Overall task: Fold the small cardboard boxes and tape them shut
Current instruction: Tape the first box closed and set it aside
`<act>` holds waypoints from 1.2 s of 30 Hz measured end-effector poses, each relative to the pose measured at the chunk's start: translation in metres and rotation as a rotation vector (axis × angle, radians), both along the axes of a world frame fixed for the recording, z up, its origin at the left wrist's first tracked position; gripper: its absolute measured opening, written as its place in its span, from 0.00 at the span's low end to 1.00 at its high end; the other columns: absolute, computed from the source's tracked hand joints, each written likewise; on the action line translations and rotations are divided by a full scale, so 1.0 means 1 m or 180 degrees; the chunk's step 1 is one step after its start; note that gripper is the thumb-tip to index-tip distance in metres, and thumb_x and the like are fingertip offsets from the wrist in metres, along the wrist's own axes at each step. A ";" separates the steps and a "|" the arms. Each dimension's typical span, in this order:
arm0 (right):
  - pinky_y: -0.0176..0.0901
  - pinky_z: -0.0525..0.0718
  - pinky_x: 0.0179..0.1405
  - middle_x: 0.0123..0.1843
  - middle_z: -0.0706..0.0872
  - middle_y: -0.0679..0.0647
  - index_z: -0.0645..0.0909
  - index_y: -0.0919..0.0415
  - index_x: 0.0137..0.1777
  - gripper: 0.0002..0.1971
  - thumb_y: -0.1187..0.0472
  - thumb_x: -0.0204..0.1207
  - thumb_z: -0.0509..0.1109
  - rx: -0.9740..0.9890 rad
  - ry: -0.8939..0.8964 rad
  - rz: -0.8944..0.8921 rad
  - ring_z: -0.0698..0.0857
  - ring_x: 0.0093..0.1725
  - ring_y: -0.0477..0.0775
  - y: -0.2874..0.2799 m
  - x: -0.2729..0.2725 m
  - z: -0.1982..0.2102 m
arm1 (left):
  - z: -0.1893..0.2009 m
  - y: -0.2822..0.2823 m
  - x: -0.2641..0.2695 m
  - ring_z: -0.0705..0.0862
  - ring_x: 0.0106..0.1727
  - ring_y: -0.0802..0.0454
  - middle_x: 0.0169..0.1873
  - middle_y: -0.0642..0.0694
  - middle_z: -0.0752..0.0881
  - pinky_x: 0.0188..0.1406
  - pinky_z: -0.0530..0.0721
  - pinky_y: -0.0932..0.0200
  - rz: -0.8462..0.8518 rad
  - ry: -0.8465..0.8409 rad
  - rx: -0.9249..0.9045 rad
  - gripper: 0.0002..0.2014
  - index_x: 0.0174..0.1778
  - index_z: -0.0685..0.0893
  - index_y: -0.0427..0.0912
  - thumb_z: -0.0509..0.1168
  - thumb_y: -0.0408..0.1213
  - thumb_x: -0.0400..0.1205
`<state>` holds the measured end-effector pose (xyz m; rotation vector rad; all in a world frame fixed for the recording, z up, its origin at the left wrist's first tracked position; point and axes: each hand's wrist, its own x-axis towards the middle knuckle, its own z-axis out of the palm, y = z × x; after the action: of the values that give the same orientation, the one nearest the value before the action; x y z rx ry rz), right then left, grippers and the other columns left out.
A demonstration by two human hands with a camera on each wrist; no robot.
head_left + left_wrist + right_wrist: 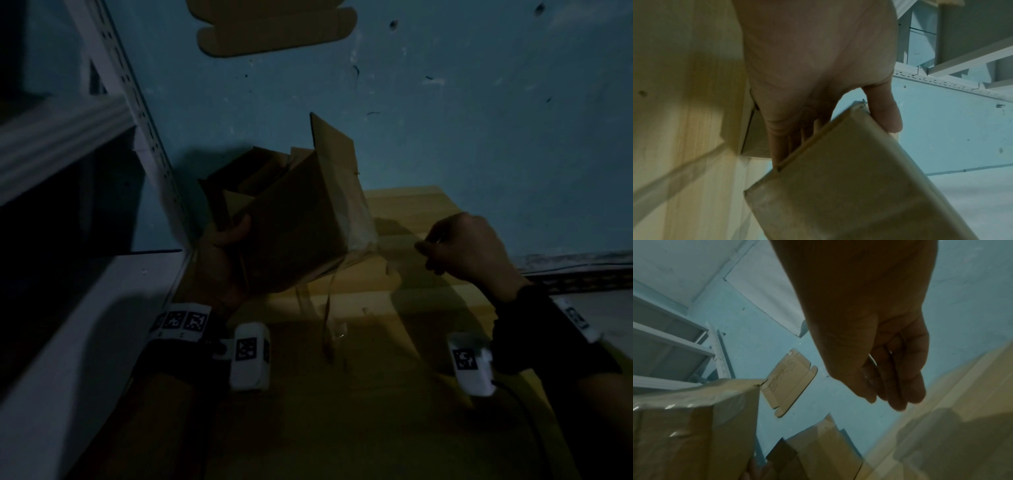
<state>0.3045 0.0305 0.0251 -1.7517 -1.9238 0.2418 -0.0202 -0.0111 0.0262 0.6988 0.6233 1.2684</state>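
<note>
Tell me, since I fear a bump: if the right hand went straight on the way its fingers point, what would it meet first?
Probably the taped corner of the cardboard box: in the head view the right hand points its pinched fingers leftward at it, across a short gap. Depth is unclear in the dim light.

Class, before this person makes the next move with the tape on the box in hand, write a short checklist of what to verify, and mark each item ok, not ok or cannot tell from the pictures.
1. Box held firmly: ok. The left hand grips the cardboard box, thumb over its edge.
2. Tape stuck to the box: ok. Clear tape wraps its right corner.
3. Tape end under control: cannot tell. The right hand has curled fingers, but any strip in them is too dim to see.
4. Top flaps closed: not ok. One flap stands up.
5. Loose tape strands: not ok. Strands dangle below the box.
</note>
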 end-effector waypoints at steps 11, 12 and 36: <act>0.41 0.81 0.30 0.28 0.87 0.59 0.85 0.73 0.39 0.24 0.49 0.83 0.70 -0.0209 0.2461 0.1828 0.83 0.27 0.56 -0.033 -0.036 0.036 | -0.004 -0.001 0.009 0.89 0.56 0.37 0.65 0.36 0.85 0.40 0.90 0.43 0.0021 -0.0093 -0.0032 0.61 0.78 0.73 0.37 0.90 0.42 0.46; 0.41 0.81 0.30 0.28 0.87 0.58 0.85 0.71 0.38 0.25 0.46 0.81 0.71 -0.0237 0.2373 0.1952 0.83 0.28 0.56 -0.034 -0.037 0.037 | -0.004 -0.001 0.009 0.89 0.57 0.37 0.66 0.36 0.84 0.41 0.90 0.43 0.0044 -0.0076 -0.0039 0.60 0.78 0.73 0.37 0.90 0.42 0.46; 0.42 0.88 0.34 0.40 0.87 0.46 0.75 0.56 0.48 0.31 0.44 0.54 0.88 -0.0382 0.1684 0.0962 0.88 0.38 0.41 -0.040 -0.070 -0.007 | -0.004 0.005 0.022 0.87 0.63 0.42 0.64 0.43 0.87 0.55 0.88 0.40 0.0740 0.0846 -0.0010 0.51 0.73 0.78 0.48 0.87 0.54 0.52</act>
<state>0.2347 -0.0093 0.0184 -1.2822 -1.7845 0.8527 0.0023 -0.0057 0.0219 0.8173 0.9456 1.3985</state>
